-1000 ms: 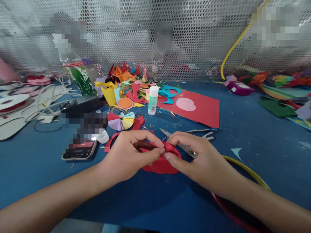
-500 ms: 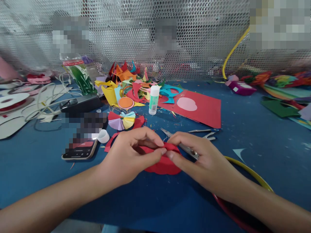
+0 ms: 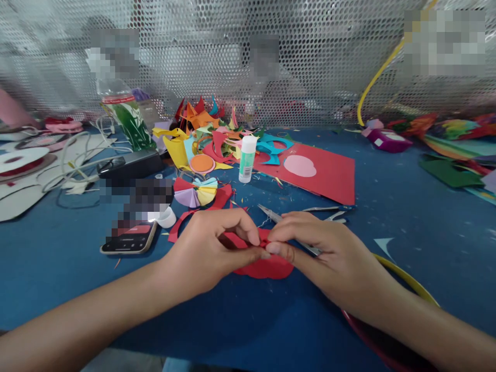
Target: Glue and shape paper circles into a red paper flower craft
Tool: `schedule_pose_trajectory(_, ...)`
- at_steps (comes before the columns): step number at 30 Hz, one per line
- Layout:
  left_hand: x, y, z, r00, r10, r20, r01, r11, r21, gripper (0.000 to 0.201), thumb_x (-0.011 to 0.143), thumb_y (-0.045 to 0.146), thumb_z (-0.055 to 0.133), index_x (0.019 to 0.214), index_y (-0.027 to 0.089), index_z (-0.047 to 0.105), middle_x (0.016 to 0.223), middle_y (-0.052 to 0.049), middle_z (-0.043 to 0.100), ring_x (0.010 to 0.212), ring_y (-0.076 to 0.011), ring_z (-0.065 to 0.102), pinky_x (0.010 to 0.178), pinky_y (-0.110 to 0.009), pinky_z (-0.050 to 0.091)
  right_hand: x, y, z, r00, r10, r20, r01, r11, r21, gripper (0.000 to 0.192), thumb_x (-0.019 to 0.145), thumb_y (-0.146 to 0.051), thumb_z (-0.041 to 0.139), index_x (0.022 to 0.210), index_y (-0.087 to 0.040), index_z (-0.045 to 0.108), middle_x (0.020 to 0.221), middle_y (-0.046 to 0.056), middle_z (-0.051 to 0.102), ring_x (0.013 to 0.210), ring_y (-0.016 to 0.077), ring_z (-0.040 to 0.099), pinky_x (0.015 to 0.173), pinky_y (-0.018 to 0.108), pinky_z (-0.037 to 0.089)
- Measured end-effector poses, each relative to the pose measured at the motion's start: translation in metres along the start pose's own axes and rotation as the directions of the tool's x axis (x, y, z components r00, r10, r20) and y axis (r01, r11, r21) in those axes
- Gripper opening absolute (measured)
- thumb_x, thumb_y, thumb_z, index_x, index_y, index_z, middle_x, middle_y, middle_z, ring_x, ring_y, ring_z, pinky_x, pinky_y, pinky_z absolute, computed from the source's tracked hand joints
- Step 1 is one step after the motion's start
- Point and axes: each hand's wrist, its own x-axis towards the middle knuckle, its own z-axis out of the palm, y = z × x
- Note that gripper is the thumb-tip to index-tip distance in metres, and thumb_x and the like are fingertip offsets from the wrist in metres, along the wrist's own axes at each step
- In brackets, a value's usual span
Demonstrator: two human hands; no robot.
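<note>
Red paper [image 3: 267, 268] with a rounded, scalloped lower edge lies low over the blue table, partly covered by my fingers. My left hand [image 3: 217, 253] pinches a small folded part of it between thumb and fingertips. From the other side, my right hand [image 3: 321, 253] pinches the same spot, the two thumbs nearly touching. Beneath and behind my right hand lie scissors [image 3: 271, 213], their blades pointing left. A ring-shaped red paper offcut [image 3: 176, 227] sits behind my left hand, and a multicoloured pleated paper fan [image 3: 196, 192] is beyond it.
A glue stick [image 3: 247, 160] stands upright before a heap of paper scraps [image 3: 201, 119]. Its white cap [image 3: 166, 217] is beside a phone [image 3: 129, 240]. Red sheets [image 3: 333, 178] lie behind the scissors. A green-labelled bottle [image 3: 129, 121] stands back left. A yellow-rimmed round container [image 3: 411, 281] is under my right forearm.
Both hands still pinch the red paper. The raised fold between my fingertips is now pressed down smaller, and my fingers have closed in around it. The view has shifted slightly.
</note>
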Motion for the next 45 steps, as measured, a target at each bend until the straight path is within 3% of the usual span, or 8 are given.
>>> schedule_pose_trajectory(8, 0.0024, -0.0042, 0.0002, 0.988, 0.132, 0.073, -0.138, 0.988, 0.075, 0.009, 0.075, 0.019, 0.064, 0.071, 0.016, 0.056, 0.075, 0.001, 0.060, 0.066, -0.0080, 0.056, 0.055, -0.016, 0.046, 0.0004, 0.0052, 0.0046, 1.000, 0.007, 0.006, -0.007, 1.000, 0.019, 0.014, 0.082, -0.018, 0.056, 0.071, -0.024, 0.064, 0.070, -0.004, 0.067, 0.071, 0.0123, 0.058, 0.073, 0.026, 0.044)
schedule_pose_trajectory(15, 0.0068, -0.0068, -0.0001, 0.991, 0.123, -0.041, -0.128, 0.984, -0.123, 0.011, 0.078, 0.018, 0.063, 0.084, 0.017, 0.053, 0.083, -0.001, 0.061, 0.078, -0.0101, 0.060, 0.066, -0.019, 0.050, -0.0023, 0.0046, 0.0029, 0.995, 0.042, -0.092, -0.045, 0.998, -0.041, 0.015, 0.078, -0.027, 0.059, 0.091, -0.021, 0.061, 0.093, 0.003, 0.066, 0.085, 0.0166, 0.061, 0.076, 0.028, 0.047)
schedule_pose_trajectory(18, 0.0067, -0.0054, -0.0017, 0.984, 0.154, -0.090, -0.167, 0.974, -0.155, 0.015, 0.076, 0.019, 0.065, 0.085, 0.017, 0.053, 0.084, -0.001, 0.061, 0.080, -0.0101, 0.061, 0.066, -0.018, 0.051, -0.0027, 0.0055, 0.0022, 0.992, 0.043, -0.115, -0.053, 0.995, -0.083, 0.016, 0.078, -0.024, 0.058, 0.094, -0.022, 0.059, 0.089, 0.001, 0.067, 0.079, 0.0150, 0.062, 0.071, 0.026, 0.048)
schedule_pose_trajectory(25, 0.0051, -0.0058, -0.0015, 0.979, 0.188, -0.081, -0.194, 0.978, -0.079, 0.019, 0.076, 0.021, 0.066, 0.092, 0.018, 0.054, 0.087, -0.002, 0.063, 0.078, -0.0104, 0.062, 0.065, -0.018, 0.053, -0.0025, 0.0071, 0.0037, 0.992, -0.085, -0.098, 0.078, 0.994, -0.071, 0.008, 0.081, -0.016, 0.055, 0.085, -0.022, 0.057, 0.081, -0.003, 0.064, 0.071, 0.0091, 0.060, 0.067, 0.020, 0.045)
schedule_pose_trajectory(30, 0.0044, -0.0065, -0.0017, 0.959, 0.262, -0.108, -0.269, 0.961, -0.058, 0.019, 0.076, 0.017, 0.066, 0.091, 0.018, 0.054, 0.088, -0.002, 0.063, 0.079, -0.0097, 0.062, 0.066, -0.017, 0.053, -0.0035, 0.0079, 0.0040, 0.997, -0.025, -0.070, 0.022, 0.999, -0.049, 0.018, 0.075, -0.023, 0.065, 0.091, -0.022, 0.059, 0.083, -0.003, 0.066, 0.074, 0.0111, 0.061, 0.067, 0.021, 0.046)
schedule_pose_trajectory(33, 0.0035, -0.0066, -0.0013, 0.942, 0.318, -0.107, -0.322, 0.946, -0.028, 0.019, 0.077, 0.013, 0.064, 0.092, 0.018, 0.054, 0.089, -0.002, 0.064, 0.079, -0.0092, 0.062, 0.068, -0.016, 0.053, -0.0014, 0.0077, 0.0034, 0.998, 0.003, -0.061, -0.005, 1.000, -0.023, 0.007, 0.080, -0.018, 0.059, 0.085, -0.023, 0.061, 0.079, -0.004, 0.067, 0.070, 0.0100, 0.062, 0.063, 0.019, 0.046)
schedule_pose_trajectory(39, 0.0021, -0.0082, 0.0008, 0.897, 0.428, -0.111, -0.427, 0.904, 0.039, 0.020, 0.077, 0.007, 0.062, 0.092, 0.019, 0.054, 0.091, -0.001, 0.063, 0.083, -0.0076, 0.061, 0.073, -0.015, 0.052, 0.0019, 0.0059, 0.0012, 0.991, -0.031, -0.128, 0.028, 0.999, -0.022, 0.011, 0.080, -0.012, 0.056, 0.080, -0.022, 0.062, 0.077, -0.004, 0.069, 0.068, 0.0089, 0.062, 0.062, 0.018, 0.046)
schedule_pose_trajectory(45, 0.0027, -0.0074, -0.0010, 0.917, 0.360, -0.175, -0.352, 0.933, 0.076, 0.019, 0.073, 0.014, 0.067, 0.088, 0.017, 0.055, 0.084, -0.002, 0.062, 0.077, -0.0111, 0.060, 0.065, -0.020, 0.053, -0.0020, 0.0040, -0.0011, 0.973, -0.055, -0.224, 0.047, 0.998, -0.043, 0.015, 0.077, -0.009, 0.057, 0.079, -0.022, 0.065, 0.074, -0.003, 0.070, 0.063, 0.0095, 0.064, 0.059, 0.019, 0.048)
